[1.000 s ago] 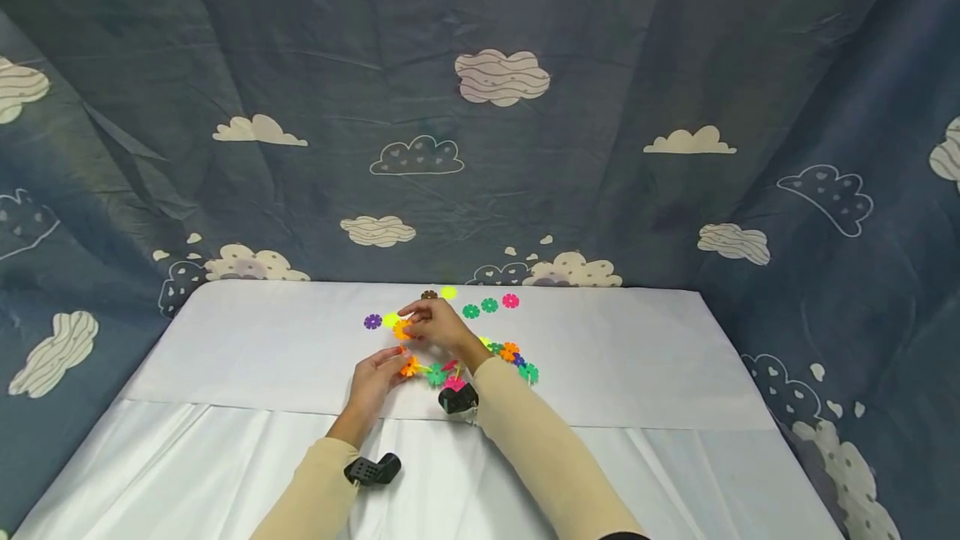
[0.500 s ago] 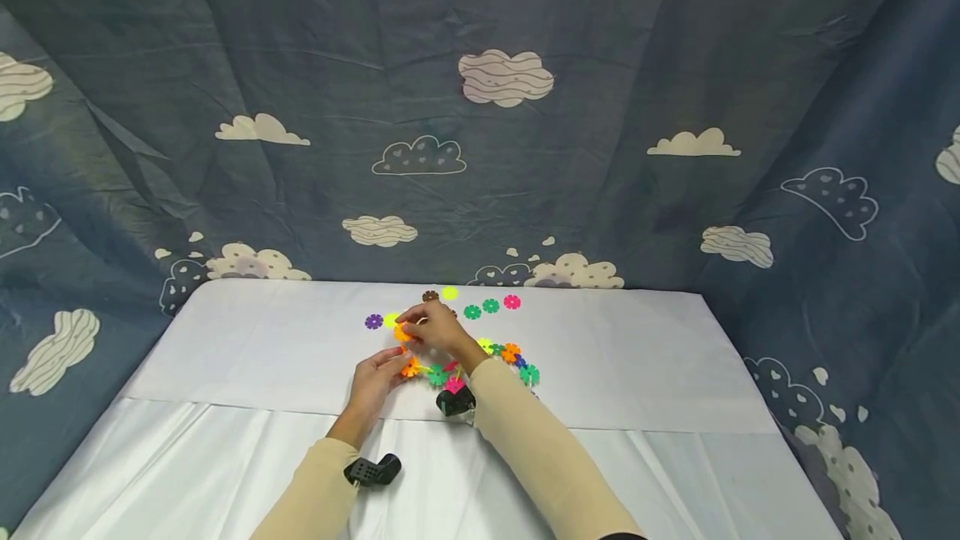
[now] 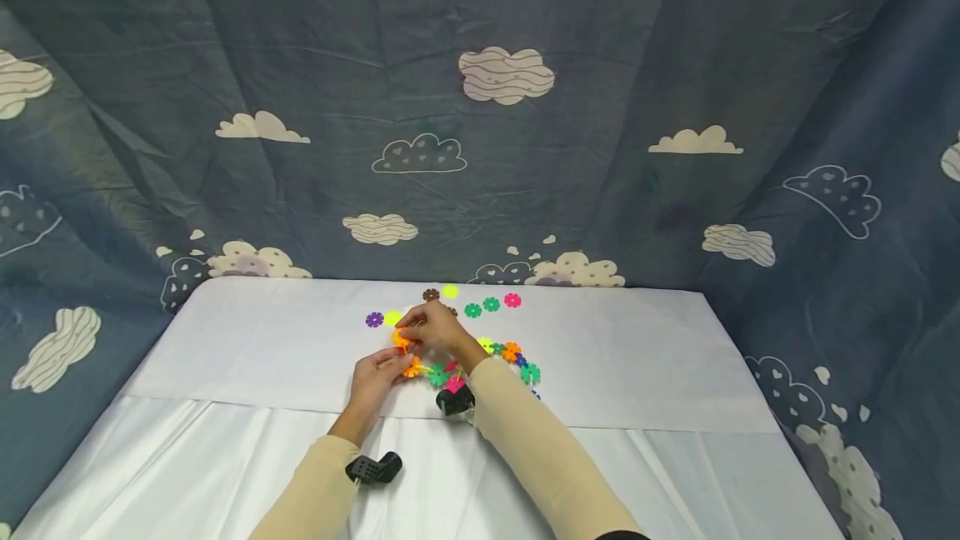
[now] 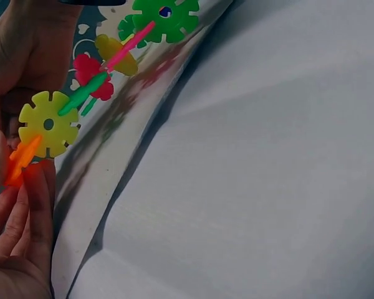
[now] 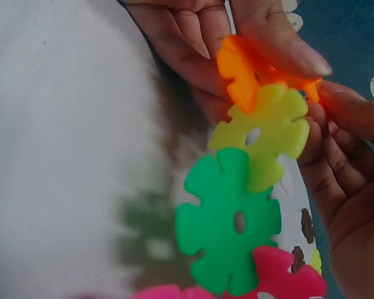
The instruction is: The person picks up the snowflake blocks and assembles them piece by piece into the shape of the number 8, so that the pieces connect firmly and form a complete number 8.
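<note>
A chain of slotted, flower-shaped plastic discs, slid together crosswise, hangs between my hands. My left hand pinches its end by an orange disc, thumb on top and fingers beneath. Beside that come a yellow disc, a green disc and pink ones. From above, my right hand pinches another orange disc, right against the end held in the left. In the right wrist view the fingertips of both hands nearly meet there, covering much of the joint. The right forearm hides the chain's middle.
Loose discs lie at the back of the white table: purple, yellow, brown, green and pink. More joined discs, with an orange one, curve out right of the right forearm.
My right hand has brought its orange disc slightly down and closer to the chain end in my left hand. The left hand stays nearly in place.
</note>
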The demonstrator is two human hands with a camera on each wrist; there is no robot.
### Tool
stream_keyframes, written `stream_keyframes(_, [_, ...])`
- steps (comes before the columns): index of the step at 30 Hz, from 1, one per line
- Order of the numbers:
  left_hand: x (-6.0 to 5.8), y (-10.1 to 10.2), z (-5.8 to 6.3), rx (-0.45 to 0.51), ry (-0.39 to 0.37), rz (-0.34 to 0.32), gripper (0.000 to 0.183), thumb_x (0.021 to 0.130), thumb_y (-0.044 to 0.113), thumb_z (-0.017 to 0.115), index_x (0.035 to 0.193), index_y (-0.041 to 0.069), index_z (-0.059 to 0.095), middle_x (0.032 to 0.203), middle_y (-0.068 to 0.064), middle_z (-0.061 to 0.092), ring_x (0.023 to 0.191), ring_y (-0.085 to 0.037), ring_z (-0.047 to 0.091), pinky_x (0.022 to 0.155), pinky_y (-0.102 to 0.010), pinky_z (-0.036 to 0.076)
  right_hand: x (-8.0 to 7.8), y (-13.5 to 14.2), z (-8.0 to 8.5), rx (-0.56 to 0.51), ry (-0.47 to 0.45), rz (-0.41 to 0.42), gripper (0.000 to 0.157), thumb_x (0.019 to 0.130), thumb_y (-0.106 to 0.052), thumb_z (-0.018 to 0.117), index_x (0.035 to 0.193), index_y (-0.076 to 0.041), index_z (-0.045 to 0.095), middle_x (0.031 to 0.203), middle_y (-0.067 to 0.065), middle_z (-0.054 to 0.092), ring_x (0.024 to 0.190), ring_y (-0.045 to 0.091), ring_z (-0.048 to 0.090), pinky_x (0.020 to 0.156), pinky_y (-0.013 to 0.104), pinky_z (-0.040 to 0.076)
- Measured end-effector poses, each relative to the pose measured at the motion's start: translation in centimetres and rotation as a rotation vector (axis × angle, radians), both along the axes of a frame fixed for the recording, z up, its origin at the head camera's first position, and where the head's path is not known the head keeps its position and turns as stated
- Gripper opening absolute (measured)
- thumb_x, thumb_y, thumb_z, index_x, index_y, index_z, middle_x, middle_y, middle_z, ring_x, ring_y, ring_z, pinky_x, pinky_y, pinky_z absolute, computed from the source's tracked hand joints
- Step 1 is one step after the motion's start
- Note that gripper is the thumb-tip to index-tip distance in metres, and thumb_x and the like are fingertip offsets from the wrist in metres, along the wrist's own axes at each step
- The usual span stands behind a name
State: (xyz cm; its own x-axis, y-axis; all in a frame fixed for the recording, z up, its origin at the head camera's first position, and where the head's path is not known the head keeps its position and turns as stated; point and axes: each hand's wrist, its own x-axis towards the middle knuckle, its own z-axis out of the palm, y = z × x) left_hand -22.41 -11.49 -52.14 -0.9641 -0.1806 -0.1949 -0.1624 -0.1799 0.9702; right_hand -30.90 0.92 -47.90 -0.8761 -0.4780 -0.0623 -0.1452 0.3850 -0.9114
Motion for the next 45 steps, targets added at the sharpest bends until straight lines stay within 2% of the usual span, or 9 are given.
stream_keyframes(9, [0.1,0.2,-0.3,-0.055,0.019,0.011,0.028,0.091,-0.003,0.062,0.112,-0.021,0.056,0.089,-0.014,0.071,0.072,-0.004,0.063,0.065,-0.019,0.055,-0.1,0.2,-0.1,-0.013,-0.070,0.002,0.011,0.086,0.001,0.069,0.095,0.003,0.074,0.082,0.010,0.071,0.058,0.010,0.060,0.059,0.023,0.054])
stream_keyframes(15, [-0.1,-0.1,0.0,-0.056,0.026,-0.051,0.028,0.092,0.000,0.062,0.111,-0.019,0.058,0.097,-0.018,0.071,0.077,-0.006,0.065,0.070,-0.021,0.056,-0.3,0.6,-0.1,0.019,-0.038,0.043,0.013,0.089,0.001,0.066,0.098,0.002,0.074,0.084,0.009,0.071,0.057,0.009,0.060,0.059,0.022,0.054])
stream_keyframes(18, [-0.1,-0.9,0.0,-0.065,-0.011,-0.087,0.029,0.092,0.004,0.064,0.112,-0.015,0.058,0.099,-0.016,0.071,0.081,-0.008,0.065,0.074,-0.023,0.056,-0.1,0.6,-0.1,0.040,-0.028,0.074,0.013,0.090,0.000,0.065,0.098,0.000,0.075,0.085,0.008,0.071,0.057,0.009,0.059,0.057,0.023,0.053])
stream_keyframes(24, [0.1,-2.3,0.2,0.000,-0.064,-0.089,0.031,0.097,0.005,0.057,0.120,-0.015,0.053,0.098,-0.014,0.068,0.082,-0.013,0.067,0.078,-0.027,0.056,0.5,0.8,-0.1,0.073,-0.034,0.145,0.014,0.090,0.001,0.064,0.098,-0.001,0.075,0.086,0.007,0.071,0.054,0.011,0.058,0.054,0.023,0.053])
stream_keyframes(30, [0.3,-2.1,0.2,0.000,-0.100,-0.076,0.022,0.096,0.003,0.057,0.110,-0.014,0.055,0.091,-0.011,0.066,0.075,-0.013,0.067,0.074,-0.027,0.057,0.2,1.5,0.0,0.066,-0.012,0.181,0.018,0.092,-0.006,0.064,0.106,0.000,0.072,0.094,0.009,0.070,0.060,0.016,0.061,0.059,0.030,0.056])
stream_keyframes(34, [0.5,-2.3,0.4,-0.021,-0.123,-0.067,0.017,0.096,0.003,0.056,0.107,-0.011,0.055,0.090,-0.012,0.066,0.074,-0.012,0.067,0.073,-0.025,0.057,-1.0,3.9,0.2,0.025,0.007,0.022,0.024,0.091,-0.008,0.066,0.112,0.004,0.069,0.092,0.010,0.067,0.073,0.027,0.063,0.064,0.035,0.056])
stream_keyframes(38, [0.5,-2.7,0.6,-0.025,-0.129,-0.077,0.017,0.096,0.002,0.057,0.107,-0.011,0.056,0.092,-0.012,0.067,0.075,-0.012,0.066,0.073,-0.025,0.057,-2.7,7.9,0.3,0.000,-0.027,-0.273,0.024,0.088,-0.007,0.069,0.110,0.004,0.069,0.090,0.012,0.065,0.073,0.028,0.059,0.059,0.032,0.052])
stream_keyframes(41, [0.4,-3.0,0.7,-0.015,-0.126,-0.088,0.020,0.095,0.003,0.058,0.109,-0.013,0.056,0.092,-0.012,0.067,0.075,-0.013,0.066,0.073,-0.025,0.057,-3.9,11.0,0.0,0.018,-0.064,-0.473,0.024,0.088,-0.008,0.070,0.110,0.000,0.069,0.103,0.015,0.065,0.069,0.021,0.054,0.055,0.027,0.045])
stream_keyframes(45, [0.2,-3.3,0.7,-0.020,-0.134,-0.097,0.024,0.096,0.004,0.057,0.112,-0.014,0.056,0.092,-0.012,0.067,0.074,-0.012,0.066,0.073,-0.025,0.057,-4.8,14.0,-0.6,0.092,-0.106,-0.589,0.029,0.087,-0.008,0.070,0.116,-0.003,0.067,0.118,0.019,0.061,0.077,0.020,0.055,0.062,0.028,0.045])
